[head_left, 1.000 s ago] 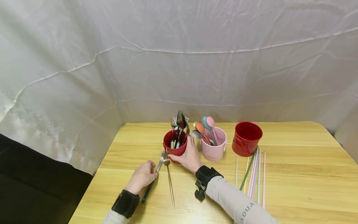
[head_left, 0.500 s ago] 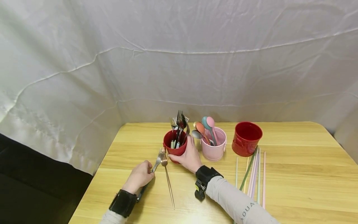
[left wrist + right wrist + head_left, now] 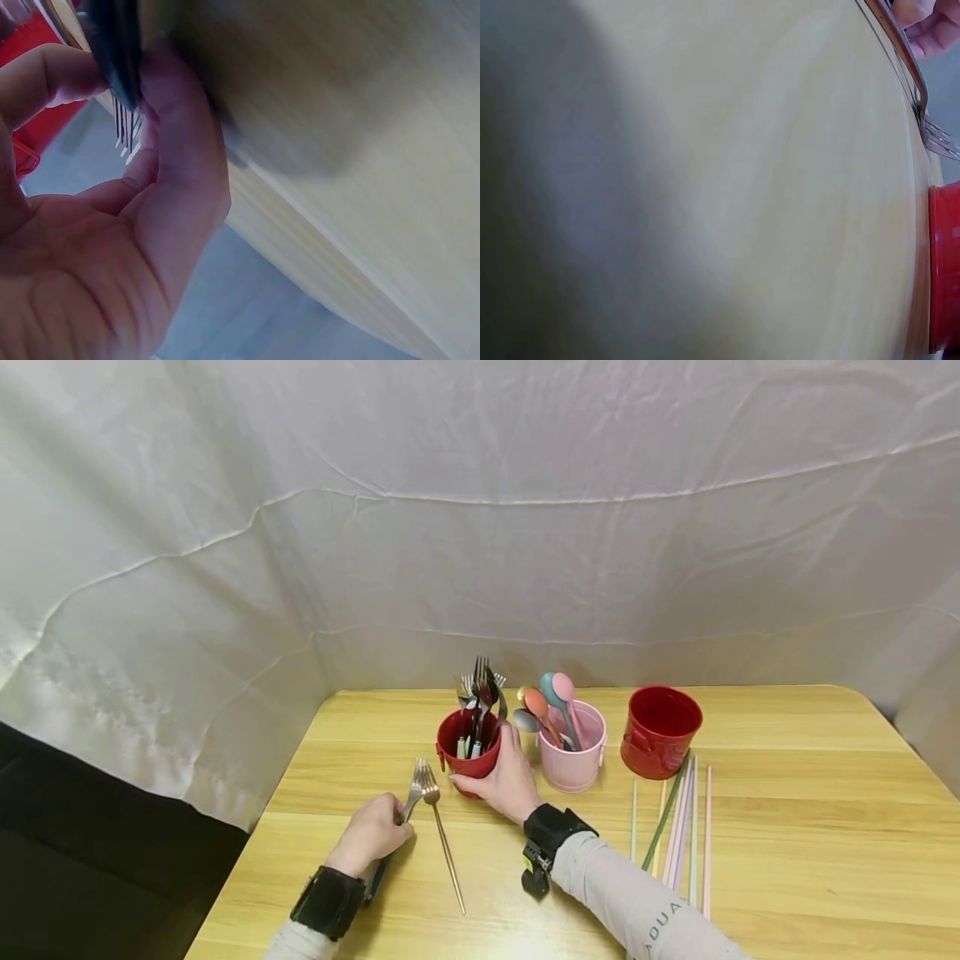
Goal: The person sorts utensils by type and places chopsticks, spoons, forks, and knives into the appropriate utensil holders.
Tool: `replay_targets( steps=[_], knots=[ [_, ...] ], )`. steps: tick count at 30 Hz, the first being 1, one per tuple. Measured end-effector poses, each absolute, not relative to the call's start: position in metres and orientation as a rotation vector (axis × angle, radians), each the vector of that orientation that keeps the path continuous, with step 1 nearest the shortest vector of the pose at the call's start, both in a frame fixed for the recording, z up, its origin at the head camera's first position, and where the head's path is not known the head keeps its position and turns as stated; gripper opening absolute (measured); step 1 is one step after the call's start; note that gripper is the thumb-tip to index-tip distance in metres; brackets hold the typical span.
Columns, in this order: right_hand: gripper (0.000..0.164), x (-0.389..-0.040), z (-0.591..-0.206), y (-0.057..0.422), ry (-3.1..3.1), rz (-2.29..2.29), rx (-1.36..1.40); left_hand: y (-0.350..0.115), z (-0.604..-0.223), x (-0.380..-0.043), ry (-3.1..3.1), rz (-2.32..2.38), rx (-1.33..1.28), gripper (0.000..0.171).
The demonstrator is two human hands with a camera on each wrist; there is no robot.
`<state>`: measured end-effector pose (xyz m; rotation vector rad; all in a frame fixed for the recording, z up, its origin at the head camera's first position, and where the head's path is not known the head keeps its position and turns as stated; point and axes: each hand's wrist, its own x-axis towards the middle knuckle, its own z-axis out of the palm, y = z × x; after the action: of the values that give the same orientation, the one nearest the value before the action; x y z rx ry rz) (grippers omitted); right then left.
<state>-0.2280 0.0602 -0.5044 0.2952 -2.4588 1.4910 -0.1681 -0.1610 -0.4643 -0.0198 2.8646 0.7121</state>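
My left hand pinches a dark-handled fork low over the table; its handle shows between thumb and fingers in the left wrist view. A slim copper-coloured fork lies just right of it, the tines of both overlapping. With my right hand I hold a small red bucket by its near right side. Several forks stand in that bucket, mostly tines up. The right wrist view catches only the red bucket's edge and fork parts; the right hand is out of that view.
Right of the held bucket stands a pink bucket with several spoons. Farther right is another red bucket. Several pastel chopsticks lie in front of it, partly behind the right sleeve. A pale curtain hangs behind the table.
The left hand has shifted slightly left with the dark-handled fork. Both forks' tines have slid left, away from the red bucket. The right hand stays on the bucket.
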Motion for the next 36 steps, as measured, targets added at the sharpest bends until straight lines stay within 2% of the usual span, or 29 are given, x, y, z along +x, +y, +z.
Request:
replay_targets(
  steps=[18,36],
  knots=[
    [0.106,-0.228,-0.505,0.060,-2.450,1.471,0.299,-0.164,-0.466,-0.171,2.795,0.889,-0.013,0.013],
    [0.106,-0.228,-0.506,0.060,-2.442,1.465,0.299,-0.171,-0.462,-0.171,2.821,0.977,-0.001,0.016]
  ],
)
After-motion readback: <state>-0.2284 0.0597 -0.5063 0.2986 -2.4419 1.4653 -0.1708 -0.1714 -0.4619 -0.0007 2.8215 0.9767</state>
